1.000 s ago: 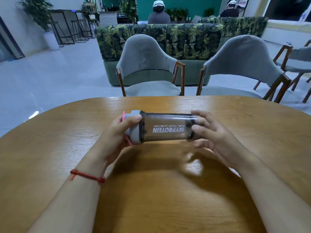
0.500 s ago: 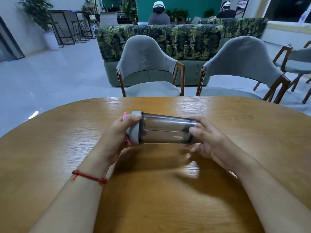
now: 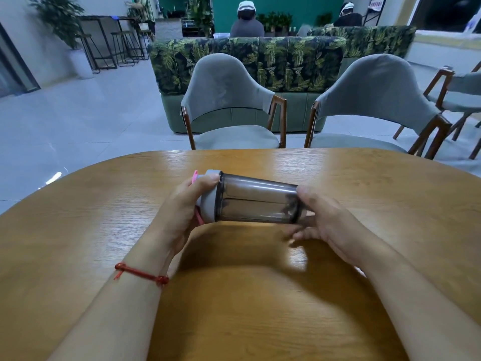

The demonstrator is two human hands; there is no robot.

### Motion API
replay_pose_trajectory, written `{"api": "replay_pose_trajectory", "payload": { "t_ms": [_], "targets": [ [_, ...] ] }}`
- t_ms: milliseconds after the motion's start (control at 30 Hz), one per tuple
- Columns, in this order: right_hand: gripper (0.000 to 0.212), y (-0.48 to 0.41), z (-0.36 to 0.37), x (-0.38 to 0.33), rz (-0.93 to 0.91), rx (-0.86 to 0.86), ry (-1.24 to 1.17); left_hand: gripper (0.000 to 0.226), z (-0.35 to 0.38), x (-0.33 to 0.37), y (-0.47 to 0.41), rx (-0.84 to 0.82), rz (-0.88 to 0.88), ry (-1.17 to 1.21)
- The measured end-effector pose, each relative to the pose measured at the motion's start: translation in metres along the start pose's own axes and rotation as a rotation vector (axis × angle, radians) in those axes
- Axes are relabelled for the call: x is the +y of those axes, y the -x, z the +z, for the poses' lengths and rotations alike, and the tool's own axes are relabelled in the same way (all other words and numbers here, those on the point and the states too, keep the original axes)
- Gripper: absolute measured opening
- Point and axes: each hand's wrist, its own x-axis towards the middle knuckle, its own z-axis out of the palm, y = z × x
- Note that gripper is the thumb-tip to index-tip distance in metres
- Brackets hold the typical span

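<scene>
A wooden table (image 3: 78, 243) stands in a tiled lounge, with two grey chairs (image 3: 223, 92) (image 3: 374, 92) just behind it, one leaf-patterned sofa (image 3: 286, 58) further back and two seated people (image 3: 246, 24) (image 3: 347, 18) beyond. One smoky shaker bottle (image 3: 256, 199) is held sideways just above the table. The left hand (image 3: 182, 212) grips its grey lid end, and the right hand (image 3: 330, 225) holds its base with curled fingers.

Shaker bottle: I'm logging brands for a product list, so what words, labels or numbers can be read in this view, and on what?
shaker bottle: no print shows on the side turned to the camera.
framed sign at the back of the room: marks on it, too small and blurred to read.
Nothing else bears text.
</scene>
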Motion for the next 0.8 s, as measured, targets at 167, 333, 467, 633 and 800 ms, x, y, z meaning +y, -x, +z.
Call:
{"api": "replay_pose_trajectory", "payload": {
  "t_ms": [167,333,467,633,800],
  "targets": [
    [0.049,0.001,0.001,-0.002,0.024,0.004,0.064,0.033,0.0,-0.003,0.0,-0.005,-0.01,0.016],
    [0.028,0.003,0.001,-0.004,-0.006,-0.032,0.082,0.026,0.004,-0.002,0.001,0.045,-0.02,0.053],
    [0.045,0.004,0.001,-0.002,0.029,0.034,0.102,0.034,0.008,-0.002,0.003,0.014,0.0,-0.01],
    [0.041,0.006,0.011,-0.005,-0.092,0.036,0.223,0.046,0.008,-0.001,0.003,0.067,-0.007,-0.043],
    [0.065,0.008,0.011,-0.008,-0.017,0.107,0.071,0.06,0.014,-0.004,0.013,0.114,0.243,-0.319]
  ]
}}
